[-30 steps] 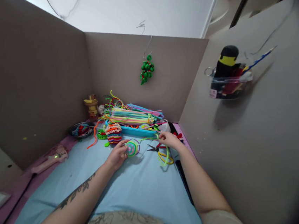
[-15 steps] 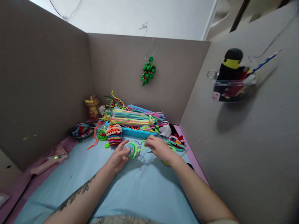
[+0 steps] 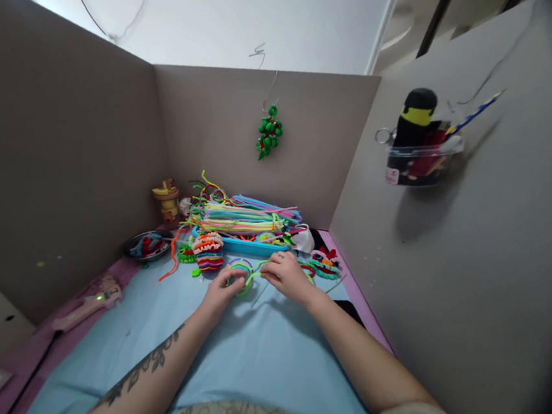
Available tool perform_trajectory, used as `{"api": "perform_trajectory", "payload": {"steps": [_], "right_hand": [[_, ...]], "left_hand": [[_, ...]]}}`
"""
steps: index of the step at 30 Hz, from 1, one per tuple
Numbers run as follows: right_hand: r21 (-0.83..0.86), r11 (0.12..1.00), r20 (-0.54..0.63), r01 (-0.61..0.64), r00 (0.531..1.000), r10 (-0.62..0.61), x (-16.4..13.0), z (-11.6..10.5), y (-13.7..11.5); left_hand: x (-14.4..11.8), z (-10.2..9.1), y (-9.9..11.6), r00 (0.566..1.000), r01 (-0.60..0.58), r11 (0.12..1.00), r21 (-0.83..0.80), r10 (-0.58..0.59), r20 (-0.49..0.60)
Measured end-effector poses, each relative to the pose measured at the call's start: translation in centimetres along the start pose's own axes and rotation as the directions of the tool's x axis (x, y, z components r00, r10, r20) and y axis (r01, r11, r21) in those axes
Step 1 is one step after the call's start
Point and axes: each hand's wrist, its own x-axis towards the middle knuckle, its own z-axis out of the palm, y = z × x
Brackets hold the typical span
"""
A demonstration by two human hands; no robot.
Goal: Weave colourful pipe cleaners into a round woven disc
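Note:
My left hand (image 3: 220, 291) grips a small round woven piece of coloured pipe cleaners (image 3: 241, 274) on the light blue cloth (image 3: 252, 348). Beside it, my right hand (image 3: 287, 276) pinches a light green pipe cleaner (image 3: 256, 275) that runs into the round piece. Both hands almost touch over the piece. Just behind them a blue tray (image 3: 247, 246) carries a big heap of loose pipe cleaners (image 3: 243, 215).
A striped woven figure (image 3: 208, 250) and a metal dish (image 3: 144, 244) sit to the left, a pink glue gun (image 3: 91, 298) nearer the left edge. Coiled pieces (image 3: 323, 264) lie to the right. Cardboard walls enclose three sides; a green ornament (image 3: 269, 132) and a clear pocket (image 3: 420, 157) hang on them.
My right hand came back from the scissors area on the right to the round piece, bringing a green pipe cleaner. My left hand stayed on the piece.

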Motion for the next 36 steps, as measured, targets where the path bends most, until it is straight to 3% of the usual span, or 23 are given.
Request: {"api": "perform_trajectory", "payload": {"steps": [3, 5, 10, 17, 20, 24, 28, 31, 36], "right_hand": [[-0.013, 1.0, -0.005, 0.007, 1.0, -0.007, 0.0, 0.0, -0.5], [-0.016, 1.0, 0.005, 0.023, 1.0, -0.023, 0.0, 0.1, -0.8], [-0.021, 1.0, -0.008, 0.0, 1.0, 0.0, -0.1, 0.7, -0.7], [0.125, 0.989, -0.16, -0.076, 0.982, 0.096, -0.3, 1.3, -0.9], [0.135, 0.987, -0.14, -0.09, 0.984, 0.109, -0.1, 0.9, -1.0], [0.058, 0.995, 0.037, -0.083, 0.996, 0.081, 0.2, 0.0, 0.4], [-0.045, 0.983, 0.171, -0.176, 0.968, 0.181, -0.3, -0.3, 3.1], [-0.043, 0.97, 0.138, -0.239, 0.96, 0.243, -0.8, -0.1, 4.3], [0.069, 0.971, 0.041, -0.229, 0.973, 0.227, 0.0, -0.5, 4.2]], "left_hand": [[-0.4, 0.5, -0.2, 0.991, -0.13, 0.979, 0.159, 0.125, 0.043], [-0.6, 0.6, -0.3, 0.989, -0.14, 0.971, 0.194, 0.129, 0.069], [-0.6, 0.5, -0.1, 0.986, -0.162, 0.961, 0.224, 0.149, 0.074], [-1.0, 1.0, 0.4, 0.98, -0.194, 0.96, 0.2, 0.179, 0.088], [-1.1, 1.0, 0.2, 0.978, -0.199, 0.955, 0.219, 0.181, 0.1], [-0.5, 0.6, -0.6, 0.987, -0.138, 0.976, 0.171, 0.122, 0.102], [0.1, 0.1, -0.9, 1.0, 0.005, 1.0, 0.027, -0.005, 0.002], [0.4, -0.3, -0.7, 0.995, 0.08, 0.993, -0.089, -0.084, -0.048], [0.5, -0.5, -0.4, 0.977, 0.179, 0.956, -0.233, -0.2, -0.07]]}}
